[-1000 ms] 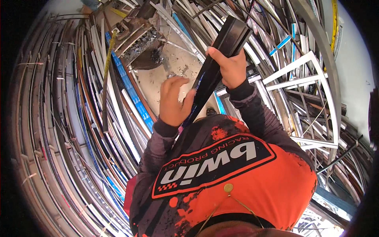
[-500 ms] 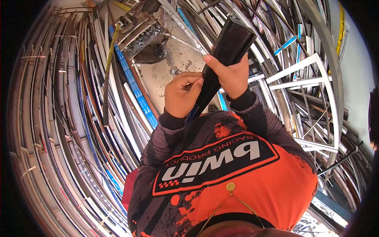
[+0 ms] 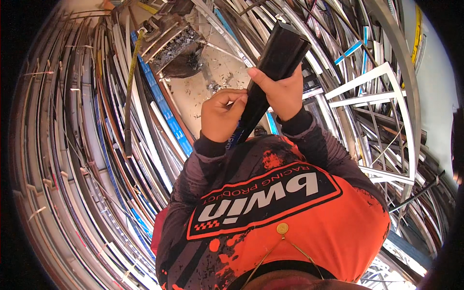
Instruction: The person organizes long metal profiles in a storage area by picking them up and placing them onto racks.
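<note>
A long black boxy profile (image 3: 278, 53) slants away from my chest, its far end raised toward the upper middle. My right hand (image 3: 282, 94) wraps round it from the right, thumb lying across the upper face. On the other side, my left hand (image 3: 221, 115) is closed in a pinch against the profile's left edge. What lies between those fingertips is too small to make out. A dark blue printed strip shows on the profile just below the left hand, and the near end is hidden against my shirt.
Many long metal profiles (image 3: 72, 145) lie stacked along the left. A white angular frame (image 3: 411, 130) and more loose lengths crowd the right. Ahead, a dark container of metal scraps (image 3: 181, 55) stands on a floor (image 3: 224, 65) strewn with shavings. A yellow strip (image 3: 133, 72) leans at the left.
The black profile's far end has shifted slightly left and turned a little, and more of the blue printed strip shows by my left hand. Both hands keep nearly the same places.
</note>
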A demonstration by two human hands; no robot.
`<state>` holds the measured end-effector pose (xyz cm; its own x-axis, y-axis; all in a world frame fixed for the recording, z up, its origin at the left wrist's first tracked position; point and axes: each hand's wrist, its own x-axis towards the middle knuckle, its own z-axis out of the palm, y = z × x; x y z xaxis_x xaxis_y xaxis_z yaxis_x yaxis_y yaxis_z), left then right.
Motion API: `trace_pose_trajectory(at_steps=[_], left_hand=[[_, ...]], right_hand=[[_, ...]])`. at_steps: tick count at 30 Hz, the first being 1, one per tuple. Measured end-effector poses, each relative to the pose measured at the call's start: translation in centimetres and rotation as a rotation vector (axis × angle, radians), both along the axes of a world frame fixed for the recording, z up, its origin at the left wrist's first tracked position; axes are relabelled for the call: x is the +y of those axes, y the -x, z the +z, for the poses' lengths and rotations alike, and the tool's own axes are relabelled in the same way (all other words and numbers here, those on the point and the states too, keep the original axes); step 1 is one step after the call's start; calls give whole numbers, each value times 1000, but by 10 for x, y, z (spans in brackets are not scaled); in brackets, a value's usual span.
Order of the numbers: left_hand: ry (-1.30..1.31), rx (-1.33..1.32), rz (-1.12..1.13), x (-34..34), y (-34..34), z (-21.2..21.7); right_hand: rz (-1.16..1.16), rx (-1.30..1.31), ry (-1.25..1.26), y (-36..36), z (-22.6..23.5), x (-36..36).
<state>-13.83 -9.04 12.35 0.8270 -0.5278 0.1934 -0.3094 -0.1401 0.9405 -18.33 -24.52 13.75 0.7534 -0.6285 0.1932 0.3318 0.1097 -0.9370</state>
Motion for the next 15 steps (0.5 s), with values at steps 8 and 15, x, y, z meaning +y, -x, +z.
trace_pose_trajectory(at_steps=[8, 15], left_hand=[[-21, 65, 21, -6, 7, 4], [47, 92, 10, -5, 6, -10]], right_hand=[[-12, -2, 27, 2, -7, -4], [-41, 2, 36, 6, -1, -3]])
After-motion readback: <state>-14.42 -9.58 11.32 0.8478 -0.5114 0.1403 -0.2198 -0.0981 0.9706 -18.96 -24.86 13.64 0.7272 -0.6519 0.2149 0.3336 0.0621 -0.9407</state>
